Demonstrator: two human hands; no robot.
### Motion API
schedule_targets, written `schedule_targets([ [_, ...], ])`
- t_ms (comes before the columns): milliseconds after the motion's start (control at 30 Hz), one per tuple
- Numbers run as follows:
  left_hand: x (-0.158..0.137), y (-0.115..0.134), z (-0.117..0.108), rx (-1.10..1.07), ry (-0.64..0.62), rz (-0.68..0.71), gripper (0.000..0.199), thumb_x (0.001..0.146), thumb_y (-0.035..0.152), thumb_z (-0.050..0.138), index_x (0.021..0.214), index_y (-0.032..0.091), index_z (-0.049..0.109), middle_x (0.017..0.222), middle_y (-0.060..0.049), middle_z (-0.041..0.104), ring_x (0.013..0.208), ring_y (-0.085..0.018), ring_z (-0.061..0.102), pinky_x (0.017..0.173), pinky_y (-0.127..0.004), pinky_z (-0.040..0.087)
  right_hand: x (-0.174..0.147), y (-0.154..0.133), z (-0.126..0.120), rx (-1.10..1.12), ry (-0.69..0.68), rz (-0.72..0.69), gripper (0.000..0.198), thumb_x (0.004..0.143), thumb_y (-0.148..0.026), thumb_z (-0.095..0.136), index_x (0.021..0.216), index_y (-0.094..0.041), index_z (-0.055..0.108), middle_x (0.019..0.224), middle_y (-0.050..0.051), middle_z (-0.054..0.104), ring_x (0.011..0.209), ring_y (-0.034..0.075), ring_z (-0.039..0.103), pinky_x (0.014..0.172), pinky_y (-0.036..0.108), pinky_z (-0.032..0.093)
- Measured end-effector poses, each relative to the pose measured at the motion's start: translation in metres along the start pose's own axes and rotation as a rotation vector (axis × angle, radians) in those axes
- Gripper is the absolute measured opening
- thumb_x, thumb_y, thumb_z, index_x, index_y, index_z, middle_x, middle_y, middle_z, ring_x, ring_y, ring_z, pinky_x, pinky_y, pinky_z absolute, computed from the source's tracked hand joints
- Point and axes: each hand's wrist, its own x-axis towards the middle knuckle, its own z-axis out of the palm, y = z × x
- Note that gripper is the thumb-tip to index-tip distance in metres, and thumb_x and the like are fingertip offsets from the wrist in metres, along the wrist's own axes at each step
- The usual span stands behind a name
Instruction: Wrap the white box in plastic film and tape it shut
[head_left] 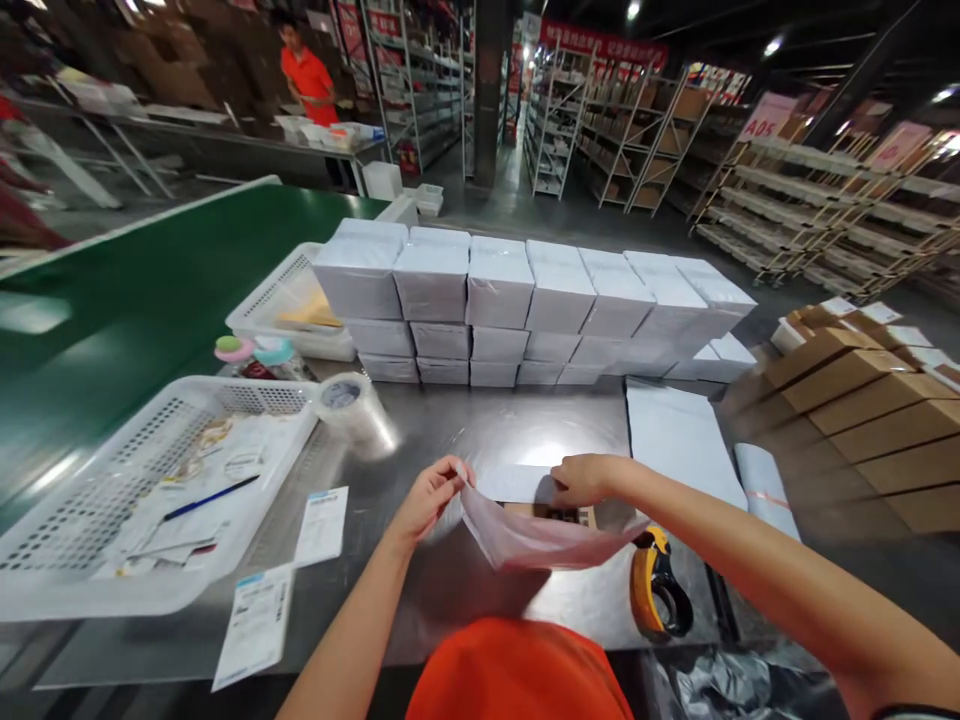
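Note:
My left hand (429, 495) pinches the left edge of a thin translucent plastic bag (540, 535) above the metal table (480, 590). My right hand (581, 478) grips the bag's right edge, and the mouth is held apart between them. A small brown box (566, 514) shows at the bag's opening, partly hidden by the film. A yellow and black tape dispenser (658, 590) lies just right of the bag.
Wrapped white boxes (525, 300) are stacked at the table's far side. A white basket (142, 490) with papers and a pen sits left; labels (321, 525) and a clear tape roll (341, 395) lie nearby. White mailers (679, 440), brown cartons (862, 400) right. Green conveyor (135, 290) left; a person in orange (306, 75) stands far back.

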Motion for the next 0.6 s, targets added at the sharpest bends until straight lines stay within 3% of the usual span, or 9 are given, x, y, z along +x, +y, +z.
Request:
schedule_targets([
  [100,0.0,-0.001,-0.005,-0.021,0.024,-0.009,0.048,0.063,0.052,0.088,0.073,0.014,0.06,0.074,-0.003,0.062,0.071,-0.014,0.055,0.068,-0.025,0.041,0.011,-0.001,-0.01,0.031,0.021,-0.026,0.016,0.082,-0.026,0.064,0.079,-0.013,0.072,0.081,0.012,0.073,0.081,0.026,0.069,0.068,0.034,0.049],
  [200,0.003,-0.002,-0.004,-0.02,0.059,-0.007,0.05,0.058,0.049,0.091,0.072,0.013,0.059,0.07,-0.001,0.058,0.068,-0.012,0.051,0.067,-0.024,0.039,0.027,-0.017,-0.025,0.134,0.103,-0.082,0.013,0.086,-0.018,0.055,0.084,-0.016,0.068,0.073,0.004,0.069,0.069,0.015,0.065,0.064,0.026,0.047],
  [333,0.009,-0.003,0.002,-0.07,0.081,0.011,0.052,0.055,0.048,0.092,0.068,0.014,0.054,0.068,0.002,0.054,0.066,-0.011,0.048,0.065,-0.023,0.039,0.048,-0.052,-0.031,0.82,0.088,-0.13,0.01,0.088,-0.014,0.052,0.08,-0.017,0.057,0.063,-0.004,0.062,0.053,0.008,0.058,0.056,0.02,0.049],
  [433,0.011,-0.004,0.005,-0.112,0.092,0.035,0.056,0.051,0.045,0.094,0.065,0.015,0.05,0.067,0.003,0.052,0.066,-0.01,0.046,0.062,-0.021,0.038,0.06,-0.067,-0.024,1.123,0.024,-0.168,0.018,0.076,-0.022,0.073,0.073,-0.017,0.056,0.055,-0.007,0.06,0.05,0.008,0.058,0.052,0.02,0.05],
  [533,0.011,-0.004,0.006,-0.149,0.095,0.028,0.061,0.043,0.042,0.097,0.068,0.016,0.046,0.069,0.003,0.052,0.065,-0.011,0.048,0.06,-0.022,0.04,0.063,-0.068,-0.018,1.218,-0.01,-0.221,0.035,0.058,-0.033,0.087,0.071,-0.016,0.059,0.057,-0.006,0.063,0.05,0.008,0.058,0.05,0.02,0.05],
  [600,0.012,-0.004,0.008,-0.164,0.086,-0.01,0.064,0.04,0.039,0.097,0.075,0.018,0.049,0.072,0.003,0.054,0.066,-0.013,0.051,0.06,-0.024,0.043,0.06,-0.068,-0.019,1.222,-0.055,-0.238,0.035,0.055,-0.036,0.088,0.071,-0.015,0.064,0.058,-0.006,0.064,0.05,0.008,0.057,0.051,0.02,0.05],
])
